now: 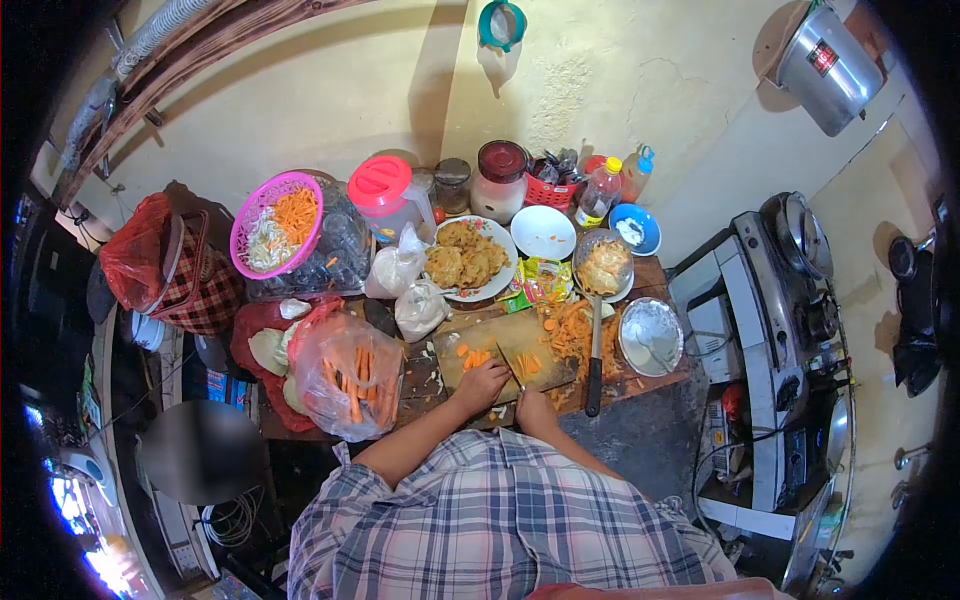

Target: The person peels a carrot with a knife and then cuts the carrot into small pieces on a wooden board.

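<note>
My left hand (482, 387) is closed over a carrot (476, 358) on the wooden cutting board (455, 345), its orange end poking out past the fingers. Beside it, my right hand (538, 412) is wrapped round the handle of a knife (511, 368), whose blade points away from me over the board. Cut carrot strips (530, 366) lie just right of the blade. A heap of orange peelings (572, 338) covers the board's far right corner and the table past it. The fingers partly hide the carrot and the knife handle.
Left of the board are a plastic bag of carrots (350, 380) and a pink basket of shreds (235, 235). Behind it stands a plate of fritters (510, 262). To the right lie a black-handled strainer (594, 385) and a white-coated bowl (650, 338); a stove (765, 260) stands farther right.
</note>
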Available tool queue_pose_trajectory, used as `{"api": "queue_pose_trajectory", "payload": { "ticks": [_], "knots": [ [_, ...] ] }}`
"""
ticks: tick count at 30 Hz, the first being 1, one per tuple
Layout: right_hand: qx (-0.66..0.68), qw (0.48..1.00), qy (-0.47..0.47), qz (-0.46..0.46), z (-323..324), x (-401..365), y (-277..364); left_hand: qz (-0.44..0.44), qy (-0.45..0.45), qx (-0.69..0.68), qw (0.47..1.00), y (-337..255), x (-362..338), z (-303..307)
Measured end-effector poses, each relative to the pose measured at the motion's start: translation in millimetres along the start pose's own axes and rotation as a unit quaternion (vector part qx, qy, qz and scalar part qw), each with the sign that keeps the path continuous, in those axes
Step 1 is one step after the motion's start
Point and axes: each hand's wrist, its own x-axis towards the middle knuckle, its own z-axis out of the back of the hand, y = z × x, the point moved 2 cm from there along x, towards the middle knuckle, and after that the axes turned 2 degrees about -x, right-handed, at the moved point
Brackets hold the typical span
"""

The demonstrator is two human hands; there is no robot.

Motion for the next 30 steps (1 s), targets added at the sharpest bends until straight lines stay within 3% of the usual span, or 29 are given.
{"api": "queue_pose_trajectory", "payload": {
  "ticks": [6,22,24,28,30],
  "knots": [
    [0.065,0.998,-0.008,0.025,-10.8,-2.6,-18.2,0.013,0.003,0.006,1.000,0.7,-2.2,-0.6],
    [0.034,0.999,-0.015,0.023,-0.5,-1.8,-3.1,0.010,-0.005,-0.006,1.000,0.9,-1.6,-3.5],
    [0.008,1.000,0.022,-0.003,-4.1,3.1,-4.2,0.011,-0.003,-0.003,1.000,0.2,-2.0,-3.3],
    [-0.002,1.000,0.015,0.025,-7.3,-2.1,-11.3,-0.003,-0.011,0.015,1.000,-1.4,-1.4,-0.8],
    [0.007,0.999,-0.032,0.005,-1.9,-7.6,-12.3,-0.002,0.005,0.024,1.000,-4.4,-0.3,-1.6]
  ]
}}
